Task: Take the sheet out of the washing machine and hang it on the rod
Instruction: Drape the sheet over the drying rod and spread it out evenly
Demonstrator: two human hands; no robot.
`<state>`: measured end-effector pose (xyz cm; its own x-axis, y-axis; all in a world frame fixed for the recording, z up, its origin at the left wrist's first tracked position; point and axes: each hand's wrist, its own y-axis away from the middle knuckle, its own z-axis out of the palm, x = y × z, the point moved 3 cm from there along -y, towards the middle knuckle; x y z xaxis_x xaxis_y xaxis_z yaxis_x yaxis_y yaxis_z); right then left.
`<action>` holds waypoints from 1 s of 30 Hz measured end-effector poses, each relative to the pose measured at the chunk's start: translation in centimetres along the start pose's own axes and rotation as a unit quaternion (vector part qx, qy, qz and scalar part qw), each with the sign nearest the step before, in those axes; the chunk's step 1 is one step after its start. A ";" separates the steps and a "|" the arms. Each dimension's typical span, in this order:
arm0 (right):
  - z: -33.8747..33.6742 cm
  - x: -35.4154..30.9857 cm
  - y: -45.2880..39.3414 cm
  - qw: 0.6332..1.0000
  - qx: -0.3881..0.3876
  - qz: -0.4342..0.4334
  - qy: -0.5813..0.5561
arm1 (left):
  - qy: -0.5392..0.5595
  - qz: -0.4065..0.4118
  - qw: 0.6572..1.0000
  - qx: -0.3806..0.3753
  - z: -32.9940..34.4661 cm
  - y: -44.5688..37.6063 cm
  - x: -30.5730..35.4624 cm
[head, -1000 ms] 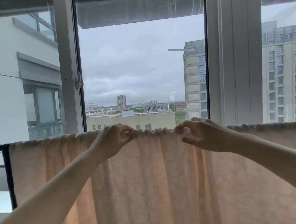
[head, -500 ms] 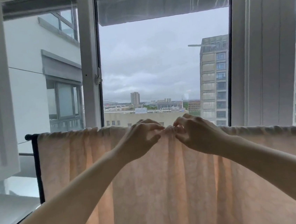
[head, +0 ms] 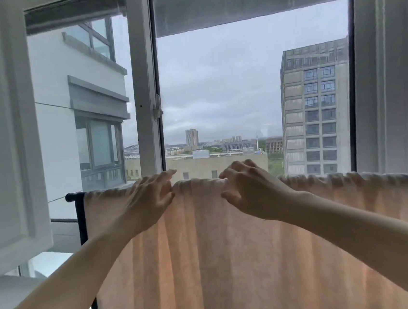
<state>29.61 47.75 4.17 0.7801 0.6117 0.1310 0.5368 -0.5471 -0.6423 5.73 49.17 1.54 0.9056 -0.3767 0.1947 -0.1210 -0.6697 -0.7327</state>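
Observation:
A pale peach sheet [head: 209, 259] hangs draped over a dark rod, whose bare left end [head: 69, 197] sticks out past the cloth. The sheet's gathered top fold runs along the rod to the right edge of the view. My left hand [head: 150, 200] is at the top fold left of centre, blurred, its fingers spread and straight, holding nothing. My right hand [head: 249, 189] is just right of it, fingers loosely curved with the tips at the fold and the thumb apart from them below. A short stretch of fold lies between the two hands.
A dark upright post [head: 81, 222] of the rack stands at the sheet's left edge. Behind the rod is a window with a white frame [head: 144, 85]. An open white window sash [head: 1, 125] juts in at the left. A white ledge [head: 8, 293] lies below it.
Both hands have let go of the top fold they were pinching and moved apart, fingers now spread. The view has shifted left and nearer.

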 end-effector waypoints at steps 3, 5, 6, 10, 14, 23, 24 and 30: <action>1.3 -1.6 -1.6 0.999 -0.023 0.016 0.020 | 0.021 0.011 0.999 -0.025 -0.6 -0.1 -2.8; 2.0 -2.2 -2.4 0.999 -0.031 0.036 0.002 | 0.032 0.026 0.999 -0.034 -0.7 -0.1 -4.0; 2.3 -2.5 -2.8 0.999 -0.020 0.045 -0.016 | 0.032 0.034 0.998 -0.032 -0.7 -0.1 -4.6; 3.0 -3.2 -3.6 0.993 0.031 0.100 -0.054 | 0.077 0.064 0.995 -0.019 -1.3 -0.4 -5.9; 2.8 -3.2 -3.6 0.984 0.058 0.142 -0.086 | 0.134 0.059 0.989 0.010 -1.9 -0.3 -6.6; 0.1 -0.4 -1.0 0.965 0.146 0.212 -0.041 | 0.187 -0.022 0.978 0.087 -2.6 -0.3 -7.8; 0.4 -0.2 -0.6 0.970 0.119 0.211 -0.022 | 0.170 -0.021 0.982 0.079 -2.4 -0.1 -7.9; -0.2 0.0 1.1 0.970 0.123 0.209 0.001 | 0.112 0.038 0.988 0.102 -1.7 0.5 -7.8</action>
<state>30.26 47.00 3.64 0.9135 0.3656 -0.1787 0.0812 -0.5940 -0.8003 -2.06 50.65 0.79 0.7818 -0.5685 0.2562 -0.0800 -0.4989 -0.8630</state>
